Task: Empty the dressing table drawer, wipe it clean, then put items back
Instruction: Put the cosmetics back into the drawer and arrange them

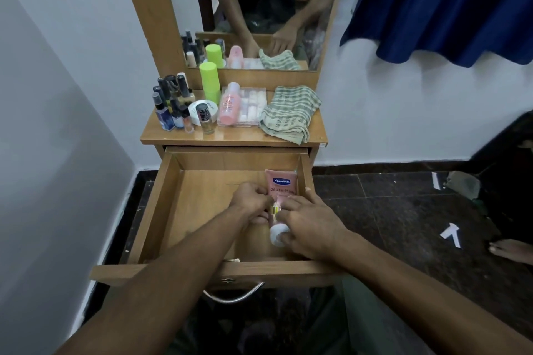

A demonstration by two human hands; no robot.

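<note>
The wooden drawer of the dressing table is pulled out wide. Inside it, at the right, lies a pink Vaseline tube with its white cap towards me. My right hand rests on the tube's lower end and cap. My left hand is closed beside it, fingers pinched at a small yellow-and-white item between the two hands. What that item is I cannot tell. The left half of the drawer floor is bare wood.
On the tabletop stand several small bottles, a green canister, a pink bottle on a clear box, and a folded checked cloth. A mirror rises behind. A blue curtain hangs at the right.
</note>
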